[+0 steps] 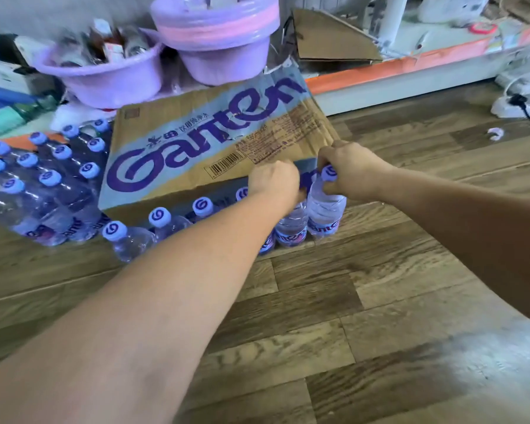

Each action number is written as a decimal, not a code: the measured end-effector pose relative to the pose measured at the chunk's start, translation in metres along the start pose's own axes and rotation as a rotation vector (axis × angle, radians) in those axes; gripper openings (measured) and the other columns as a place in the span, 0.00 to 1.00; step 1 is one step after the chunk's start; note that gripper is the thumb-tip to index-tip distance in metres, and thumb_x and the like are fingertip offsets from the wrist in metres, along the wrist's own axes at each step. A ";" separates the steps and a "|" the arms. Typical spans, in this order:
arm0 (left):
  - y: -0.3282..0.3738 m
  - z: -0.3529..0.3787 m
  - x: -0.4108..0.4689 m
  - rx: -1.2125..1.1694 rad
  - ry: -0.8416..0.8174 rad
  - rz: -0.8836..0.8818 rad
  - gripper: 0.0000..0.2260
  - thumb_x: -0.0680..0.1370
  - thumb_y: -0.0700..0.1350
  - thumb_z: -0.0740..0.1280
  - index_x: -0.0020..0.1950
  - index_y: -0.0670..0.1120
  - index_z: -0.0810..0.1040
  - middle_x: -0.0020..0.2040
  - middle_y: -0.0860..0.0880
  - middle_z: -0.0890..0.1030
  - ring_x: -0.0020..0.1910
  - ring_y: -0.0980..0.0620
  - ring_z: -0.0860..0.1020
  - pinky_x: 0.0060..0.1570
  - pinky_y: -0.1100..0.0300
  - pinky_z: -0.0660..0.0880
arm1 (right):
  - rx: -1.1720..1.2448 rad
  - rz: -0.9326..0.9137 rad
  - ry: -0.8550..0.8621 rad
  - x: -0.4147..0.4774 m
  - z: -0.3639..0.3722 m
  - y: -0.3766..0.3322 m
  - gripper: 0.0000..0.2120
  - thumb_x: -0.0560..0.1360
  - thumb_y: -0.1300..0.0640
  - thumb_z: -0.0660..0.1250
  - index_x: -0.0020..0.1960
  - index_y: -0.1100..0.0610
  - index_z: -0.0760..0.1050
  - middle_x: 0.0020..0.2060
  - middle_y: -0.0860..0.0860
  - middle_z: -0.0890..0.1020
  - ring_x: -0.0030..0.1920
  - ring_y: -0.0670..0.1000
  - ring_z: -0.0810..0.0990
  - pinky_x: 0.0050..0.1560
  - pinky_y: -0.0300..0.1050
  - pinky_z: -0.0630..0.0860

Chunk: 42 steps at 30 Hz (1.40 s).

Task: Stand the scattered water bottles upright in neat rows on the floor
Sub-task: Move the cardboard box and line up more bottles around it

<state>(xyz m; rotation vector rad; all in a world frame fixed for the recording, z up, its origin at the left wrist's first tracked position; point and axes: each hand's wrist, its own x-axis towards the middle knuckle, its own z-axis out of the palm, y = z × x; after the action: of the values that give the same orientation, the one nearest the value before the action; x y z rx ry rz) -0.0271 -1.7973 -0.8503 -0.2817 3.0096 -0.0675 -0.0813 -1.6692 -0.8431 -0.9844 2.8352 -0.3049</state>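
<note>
Bottles (323,206) labelled "Ganten": hands, left (274,182) and right (346,171), each clutch one's top beside the "Ganten" carton (196,142).

I count two hands — my left hand (274,182) and my right hand (346,169). One flattened cardboard box (202,139) lies over the bottles. Along its front edge I make out six upright bottles in a row (172,223), though my arms may hide more. In the wrapped pack (43,185) at left I see about twelve caps — blur keeps me unsure. Two purple basins (104,78) sit behind.
</note>
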 end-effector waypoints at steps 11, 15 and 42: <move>-0.008 0.008 0.013 0.019 0.002 0.094 0.32 0.73 0.67 0.61 0.62 0.42 0.68 0.59 0.41 0.79 0.58 0.41 0.78 0.44 0.55 0.65 | -0.063 -0.024 -0.095 0.009 0.000 0.008 0.21 0.71 0.53 0.69 0.61 0.59 0.71 0.56 0.60 0.76 0.58 0.61 0.76 0.57 0.51 0.74; -0.028 -0.011 0.003 0.067 0.098 0.188 0.32 0.73 0.68 0.59 0.63 0.43 0.68 0.57 0.41 0.80 0.57 0.41 0.79 0.44 0.54 0.66 | -0.149 -0.002 -0.049 0.014 -0.013 -0.011 0.20 0.74 0.46 0.66 0.61 0.56 0.71 0.58 0.57 0.76 0.59 0.60 0.76 0.55 0.51 0.74; -0.434 0.051 -0.057 -0.307 0.066 -0.239 0.30 0.81 0.48 0.59 0.78 0.48 0.48 0.79 0.47 0.49 0.77 0.42 0.52 0.71 0.45 0.61 | -0.170 -0.289 -0.203 0.188 0.081 -0.375 0.32 0.79 0.52 0.60 0.78 0.57 0.49 0.72 0.63 0.62 0.69 0.65 0.67 0.66 0.57 0.70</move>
<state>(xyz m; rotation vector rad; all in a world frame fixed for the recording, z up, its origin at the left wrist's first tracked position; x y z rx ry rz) 0.1138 -2.2140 -0.8706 -0.6801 3.0272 0.3741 0.0113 -2.0862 -0.8449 -1.3767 2.5669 0.0118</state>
